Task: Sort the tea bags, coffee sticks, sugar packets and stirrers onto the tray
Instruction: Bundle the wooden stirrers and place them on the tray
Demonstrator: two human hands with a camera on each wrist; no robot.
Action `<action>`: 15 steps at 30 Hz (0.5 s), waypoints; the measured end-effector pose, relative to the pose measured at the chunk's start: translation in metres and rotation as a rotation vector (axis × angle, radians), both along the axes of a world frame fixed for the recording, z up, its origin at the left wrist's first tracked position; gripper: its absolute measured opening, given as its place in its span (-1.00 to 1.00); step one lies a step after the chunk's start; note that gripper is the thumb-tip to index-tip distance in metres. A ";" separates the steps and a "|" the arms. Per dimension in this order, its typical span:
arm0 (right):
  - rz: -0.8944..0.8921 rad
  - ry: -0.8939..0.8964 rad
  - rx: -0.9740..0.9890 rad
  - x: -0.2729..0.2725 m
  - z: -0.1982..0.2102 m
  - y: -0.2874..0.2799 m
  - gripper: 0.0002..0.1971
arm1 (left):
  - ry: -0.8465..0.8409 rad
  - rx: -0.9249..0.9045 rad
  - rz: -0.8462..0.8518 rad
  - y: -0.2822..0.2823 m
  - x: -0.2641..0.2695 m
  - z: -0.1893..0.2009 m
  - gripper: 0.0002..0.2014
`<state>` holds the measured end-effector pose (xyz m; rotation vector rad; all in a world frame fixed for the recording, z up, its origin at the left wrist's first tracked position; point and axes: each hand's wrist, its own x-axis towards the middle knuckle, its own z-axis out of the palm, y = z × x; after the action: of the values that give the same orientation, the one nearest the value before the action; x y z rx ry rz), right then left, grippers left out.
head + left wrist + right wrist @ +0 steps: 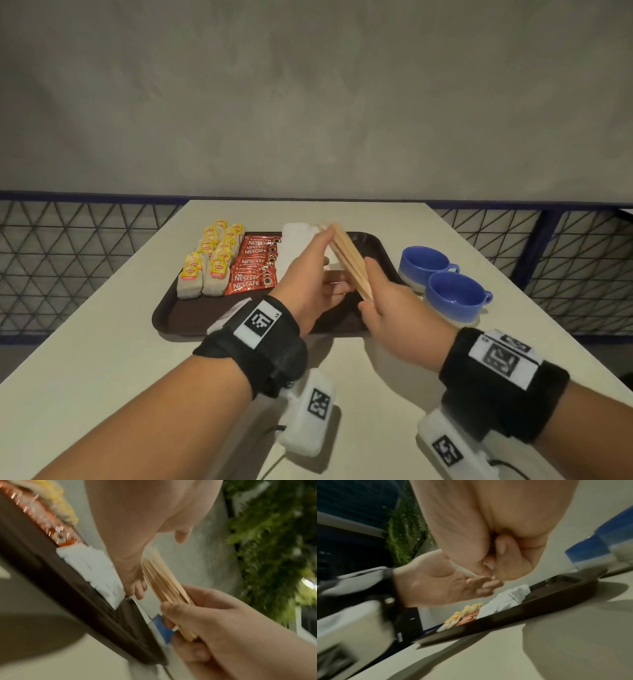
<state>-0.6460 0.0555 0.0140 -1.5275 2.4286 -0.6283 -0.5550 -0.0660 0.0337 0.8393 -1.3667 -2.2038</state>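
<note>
Since three kinds already lie in rows on the tray [164,313], we judge the sorting nearly finished: the tea bags [209,263] sit at its far left, the coffee sticks [253,269] just beside them, and the sugar packets [296,240] next along. What remains is the stirrers [349,260], a bundle of wooden sticks we hold above the bare right part of the tray, tilted with the far end higher. Our right hand [390,301] has fingers and thumb curled round the bundle's near end. Our left hand [308,274] reaches with straight fingers along the bundle's left side toward its far end, seemingly squaring the sticks rather than gripping them. Two blue cups [445,287] stand on the desk [102,359], right of the tray.
</note>
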 end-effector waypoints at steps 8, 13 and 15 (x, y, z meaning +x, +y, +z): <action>-0.288 0.232 0.388 -0.071 -0.013 -0.083 -0.31 | -0.774 -1.329 -0.573 -0.042 0.034 -0.027 -0.71; -0.398 0.183 0.405 -0.083 -0.031 -0.116 -0.23 | -0.689 -1.346 -0.595 -0.050 0.035 -0.033 -0.78; -0.441 0.173 0.403 -0.083 -0.037 -0.124 -0.25 | -0.679 -1.343 -0.599 -0.052 0.034 -0.033 -0.80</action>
<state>-0.7294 -0.0690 -0.0230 -0.9305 2.8245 -0.0534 -0.5207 -0.1185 0.0007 0.6198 -3.0801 -0.6913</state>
